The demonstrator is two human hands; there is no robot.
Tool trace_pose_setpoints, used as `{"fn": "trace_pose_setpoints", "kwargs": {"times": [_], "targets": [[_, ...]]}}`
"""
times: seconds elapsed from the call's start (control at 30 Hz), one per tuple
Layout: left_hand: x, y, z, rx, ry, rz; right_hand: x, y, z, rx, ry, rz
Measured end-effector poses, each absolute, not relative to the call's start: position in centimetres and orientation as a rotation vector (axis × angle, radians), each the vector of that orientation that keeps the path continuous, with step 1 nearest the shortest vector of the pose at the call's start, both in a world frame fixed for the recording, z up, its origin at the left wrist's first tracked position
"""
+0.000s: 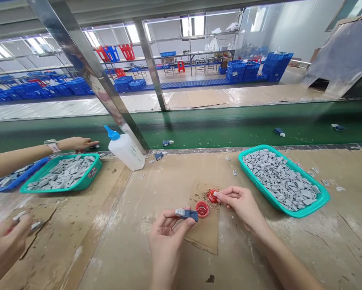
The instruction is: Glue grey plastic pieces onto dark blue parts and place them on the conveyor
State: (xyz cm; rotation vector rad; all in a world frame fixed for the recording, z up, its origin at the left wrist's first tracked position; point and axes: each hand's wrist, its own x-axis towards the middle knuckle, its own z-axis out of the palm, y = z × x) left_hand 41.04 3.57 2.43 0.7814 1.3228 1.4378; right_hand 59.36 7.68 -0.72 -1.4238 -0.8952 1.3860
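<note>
Between the thumb and fingers of my left hand [168,233] is a small dark blue plastic part with a grey end [187,214]. My right hand [240,203] pinches a small whitish piece [216,194] at the rim of a red cap [211,197]; the fingertips partly cover it. Just right of the blue part stands a second red cap [202,209], with some wet-looking contents. Both caps rest on a piece of cardboard [209,239] dotted with brown crumbs. Right of my right hand, a teal basket [325,198] holds a heap of small grey pieces.
A white squeeze bottle [127,152] with a blue nozzle stands by a metal post [108,92]. Several blue parts lie along the green conveyor belt [199,125]. At left, a co-worker's hands [73,143] work near another teal basket [87,181] and a blue tray [5,186].
</note>
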Motion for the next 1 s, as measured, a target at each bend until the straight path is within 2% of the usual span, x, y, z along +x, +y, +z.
{"fn": "trace_pose_setpoints", "kwargs": {"times": [0.4,0.8,1.0], "targets": [[43.5,3.6,2.7,0.774,1.271,1.401,59.4,5.1,3.0,-1.159,-0.728,1.744],[44.2,3.1,2.9,0.87,1.29,1.373,58.8,4.6,2.8,-1.124,-0.875,1.807],[43.6,3.1,2.1,1.037,1.261,1.297,58.8,4.4,2.8,-1.037,-0.89,1.974]]}}
